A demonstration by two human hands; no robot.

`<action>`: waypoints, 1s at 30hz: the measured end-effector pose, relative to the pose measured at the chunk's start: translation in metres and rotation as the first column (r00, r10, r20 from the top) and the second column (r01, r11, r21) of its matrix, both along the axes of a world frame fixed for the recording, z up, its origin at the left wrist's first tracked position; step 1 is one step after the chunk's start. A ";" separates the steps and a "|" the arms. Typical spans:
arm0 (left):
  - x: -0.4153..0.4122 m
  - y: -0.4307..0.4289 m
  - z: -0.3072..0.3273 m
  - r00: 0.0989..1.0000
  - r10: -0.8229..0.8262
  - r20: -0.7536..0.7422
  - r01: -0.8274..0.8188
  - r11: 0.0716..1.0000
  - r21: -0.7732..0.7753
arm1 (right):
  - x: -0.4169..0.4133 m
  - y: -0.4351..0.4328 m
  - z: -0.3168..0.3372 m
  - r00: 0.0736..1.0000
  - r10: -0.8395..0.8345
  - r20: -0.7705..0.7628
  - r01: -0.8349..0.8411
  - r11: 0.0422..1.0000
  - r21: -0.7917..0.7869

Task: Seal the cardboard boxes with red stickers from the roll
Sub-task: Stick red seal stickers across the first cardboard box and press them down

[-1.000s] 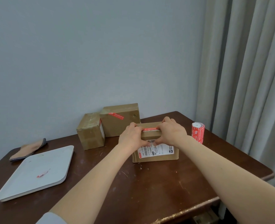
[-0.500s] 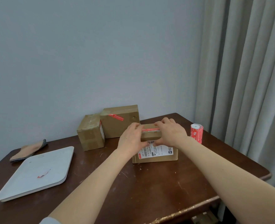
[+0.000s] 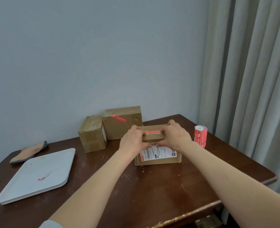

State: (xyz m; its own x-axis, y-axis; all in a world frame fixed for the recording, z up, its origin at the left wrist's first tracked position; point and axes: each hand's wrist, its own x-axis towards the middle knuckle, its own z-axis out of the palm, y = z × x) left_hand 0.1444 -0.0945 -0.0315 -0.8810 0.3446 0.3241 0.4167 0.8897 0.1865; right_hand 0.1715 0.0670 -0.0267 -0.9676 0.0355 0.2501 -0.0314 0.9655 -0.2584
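Note:
A small cardboard box (image 3: 154,137) rests on top of a flatter box with a white shipping label (image 3: 159,156) near the table's middle. My left hand (image 3: 132,140) and my right hand (image 3: 177,134) grip the small box at its two ends, fingers pressing a red sticker (image 3: 153,132) along its top edge. The red sticker roll (image 3: 200,136) stands upright just right of my right hand. Behind, a larger box with a red sticker (image 3: 122,122) and a cube-shaped box (image 3: 93,134) stand by the wall.
A white tray (image 3: 37,175) holding a red scrap (image 3: 44,176) lies at the left. A folded tan cloth (image 3: 29,152) sits behind it. Curtains (image 3: 251,79) hang at the right. The dark wooden table (image 3: 136,195) ends close in front and at the right.
My hands have shifted slightly on the small box, pressing along the red sticker; the right hand has slid back toward the box's right end. The boxes and roll have stayed put.

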 end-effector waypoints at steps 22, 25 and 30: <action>-0.003 0.013 -0.004 0.994 -0.086 -0.074 0.078 0.992 -0.104 | -0.001 -0.004 0.003 0.997 0.082 0.012 -0.083 0.989 0.126; -0.005 0.015 -0.004 0.998 -0.058 -0.018 0.055 0.988 -0.141 | -0.004 -0.005 -0.001 0.997 0.066 0.032 -0.070 0.985 0.160; -0.007 0.014 -0.002 0.999 -0.051 0.006 0.052 0.984 -0.171 | -0.005 -0.003 -0.003 0.998 0.051 0.027 -0.054 0.986 0.156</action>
State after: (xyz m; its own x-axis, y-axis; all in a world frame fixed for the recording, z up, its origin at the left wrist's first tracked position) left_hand 0.1371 -0.0809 -0.0332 -0.8611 0.4398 0.2551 0.4626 0.8859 0.0340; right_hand 0.1663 0.0642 -0.0300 -0.9725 -0.0532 0.2268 -0.0789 0.9913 -0.1057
